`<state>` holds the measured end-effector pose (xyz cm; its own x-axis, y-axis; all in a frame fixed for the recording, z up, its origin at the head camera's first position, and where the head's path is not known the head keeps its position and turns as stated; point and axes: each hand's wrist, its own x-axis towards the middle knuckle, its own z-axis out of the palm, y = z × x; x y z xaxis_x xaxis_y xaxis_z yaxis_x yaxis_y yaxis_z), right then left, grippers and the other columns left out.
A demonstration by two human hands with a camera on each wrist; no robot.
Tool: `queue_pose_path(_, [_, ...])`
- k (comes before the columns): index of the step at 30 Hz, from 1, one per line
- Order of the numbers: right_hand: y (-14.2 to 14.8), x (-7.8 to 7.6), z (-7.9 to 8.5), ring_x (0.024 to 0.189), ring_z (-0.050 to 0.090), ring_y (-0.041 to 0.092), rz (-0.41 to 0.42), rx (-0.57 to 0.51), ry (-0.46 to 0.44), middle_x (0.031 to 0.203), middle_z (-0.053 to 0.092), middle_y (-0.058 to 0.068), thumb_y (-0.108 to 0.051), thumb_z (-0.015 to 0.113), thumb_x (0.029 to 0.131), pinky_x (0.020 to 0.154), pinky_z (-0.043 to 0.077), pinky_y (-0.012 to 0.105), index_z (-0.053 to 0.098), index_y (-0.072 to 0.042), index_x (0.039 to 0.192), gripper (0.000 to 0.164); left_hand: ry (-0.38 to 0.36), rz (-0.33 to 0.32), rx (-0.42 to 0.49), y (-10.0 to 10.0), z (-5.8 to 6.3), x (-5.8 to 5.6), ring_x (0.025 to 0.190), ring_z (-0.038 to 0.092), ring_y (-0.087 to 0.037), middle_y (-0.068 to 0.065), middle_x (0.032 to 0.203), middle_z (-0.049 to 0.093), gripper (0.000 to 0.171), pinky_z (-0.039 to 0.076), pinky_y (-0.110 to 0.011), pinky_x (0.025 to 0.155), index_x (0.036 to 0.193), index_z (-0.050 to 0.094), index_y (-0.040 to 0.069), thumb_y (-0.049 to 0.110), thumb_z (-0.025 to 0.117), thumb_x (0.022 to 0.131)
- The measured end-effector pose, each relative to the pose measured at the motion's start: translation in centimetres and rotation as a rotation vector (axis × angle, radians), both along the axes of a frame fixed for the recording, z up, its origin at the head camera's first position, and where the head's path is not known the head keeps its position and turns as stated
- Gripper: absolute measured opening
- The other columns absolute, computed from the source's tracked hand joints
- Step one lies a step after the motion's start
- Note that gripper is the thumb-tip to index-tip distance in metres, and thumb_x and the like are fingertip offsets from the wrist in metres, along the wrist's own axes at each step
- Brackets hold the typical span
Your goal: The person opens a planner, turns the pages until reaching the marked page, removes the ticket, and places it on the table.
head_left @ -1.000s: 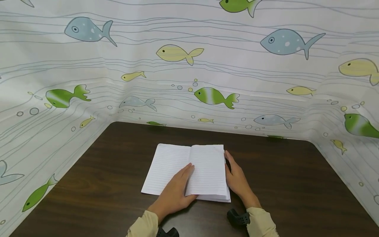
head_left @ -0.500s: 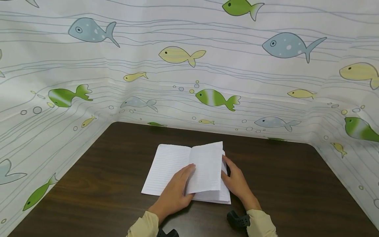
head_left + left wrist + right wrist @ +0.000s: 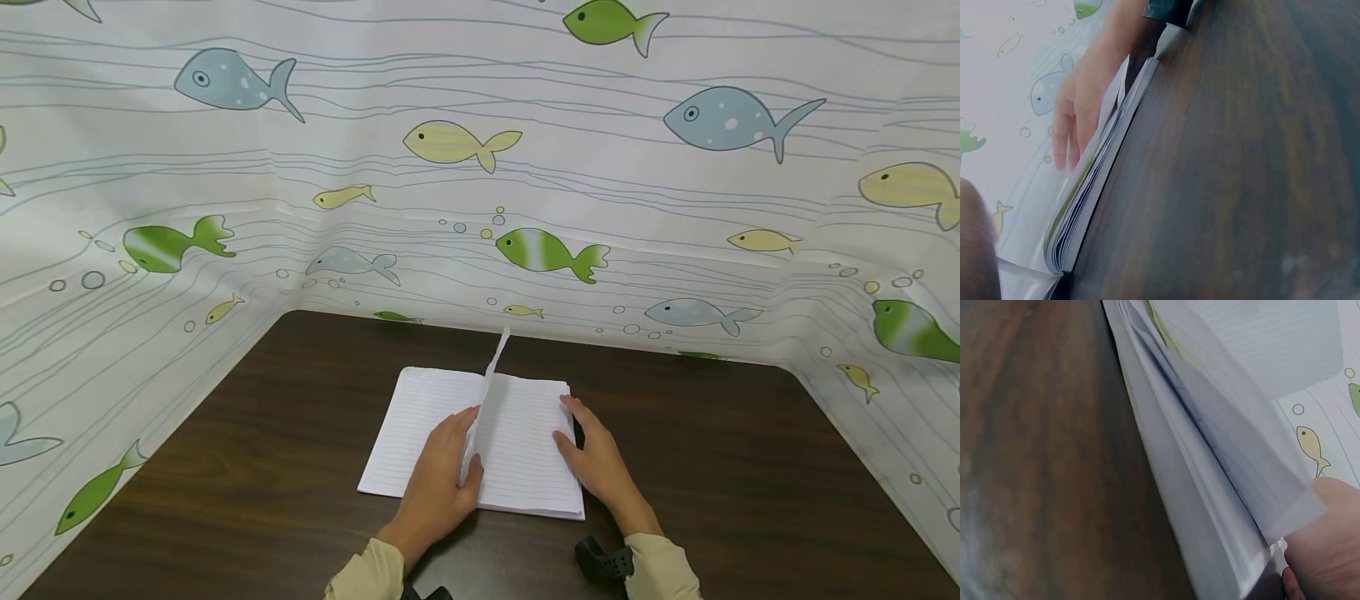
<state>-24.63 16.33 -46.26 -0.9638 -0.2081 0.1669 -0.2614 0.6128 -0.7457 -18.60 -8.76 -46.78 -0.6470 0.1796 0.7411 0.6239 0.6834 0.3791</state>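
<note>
Spread apart are the thumb and fingers of the left hand in the head view, with the lower part of a raised leaf standing in the gap between them; whether it is pinched there cannot be told. By the spine of the notebook the leaf is carried nearly upright, seen almost edge-on, its long side running from near to far along the gutter, its far top corner leaned slightly right. The left hand is plainly the nearer one: its fingers are laid on the left page, just left of the leaf. The right hand is set well apart from it, at the right edge of the right page, its thumb and forefinger spread over the margin. The notebook is placed flat on the dark table, between both hands. In the left wrist view, straight fingers of the right hand are seen beyond the layered near edge of the notebook, and the left hand is cut off at the corner. In the right wrist view, the near edge is shown with loosely fanned pages, and only a part of a hand is caught at the corner; its grip cannot be judged from there.
</note>
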Motion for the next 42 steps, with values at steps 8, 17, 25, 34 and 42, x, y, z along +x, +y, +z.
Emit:
queue_pose_path(8, [0.0,-0.1,0.0,0.153,0.027,0.041,0.003,0.009,-0.004,0.164,0.034,0.023,-0.011,0.064,0.101,0.122,0.022,0.06,0.041,-0.001,0.157,0.061,0.117,0.174,0.08,-0.1,0.4,-0.2,0.133,0.052,-0.036,-0.02,0.144,0.055,0.061,0.024,-0.04,0.124,0.145,0.05,-0.004,-0.005,0.057,0.085])
queue_pose_path(17, [0.1,0.0,-0.2,0.153,0.027,0.04,0.004,-0.006,-0.003,0.163,0.035,0.022,-0.01,0.064,0.101,0.122,0.022,0.059,0.041,-0.002,0.156,0.06,0.241,0.324,-0.129,0.0,0.9,-0.1,0.145,0.042,-0.042,-0.027,0.155,0.043,0.078,0.023,-0.057,0.123,0.139,0.062,0.008,-0.024,0.053,0.069])
queue_pose_path(25, [0.2,-0.1,-0.4,0.153,0.028,0.04,-0.001,0.003,0.004,0.163,0.036,0.021,-0.01,0.064,0.101,0.122,0.023,0.06,0.046,-0.003,0.154,0.056,-0.153,-0.005,-0.343,0.3,-0.1,0.5,0.139,0.053,-0.027,-0.015,0.146,0.06,0.04,0.038,-0.046,0.118,0.134,0.066,0.0,0.02,0.066,0.099])
queue_pose_path(34, [0.2,-0.4,-0.2,0.152,0.031,0.04,0.005,-0.024,0.045,0.161,0.04,0.02,-0.012,0.065,0.101,0.12,0.027,0.062,0.054,-0.002,0.149,0.05,-0.442,-0.109,-0.356,0.6,-0.1,1.0,0.151,0.037,-0.022,-0.008,0.161,0.044,0.085,0.034,-0.042,0.121,0.153,0.052,0.008,0.068,0.061,0.094])
queue_pose_path(42, [0.3,-0.1,-0.1,0.151,0.032,0.041,-0.014,0.041,0.069,0.157,0.044,0.024,-0.019,0.066,0.101,0.124,0.015,0.061,0.054,-0.001,0.149,0.052,-0.485,-0.085,-0.31,1.0,-0.1,1.2,0.15,0.039,-0.022,-0.004,0.16,0.046,0.083,0.037,-0.044,0.119,0.151,0.054,0.01,0.069,0.062,0.093])
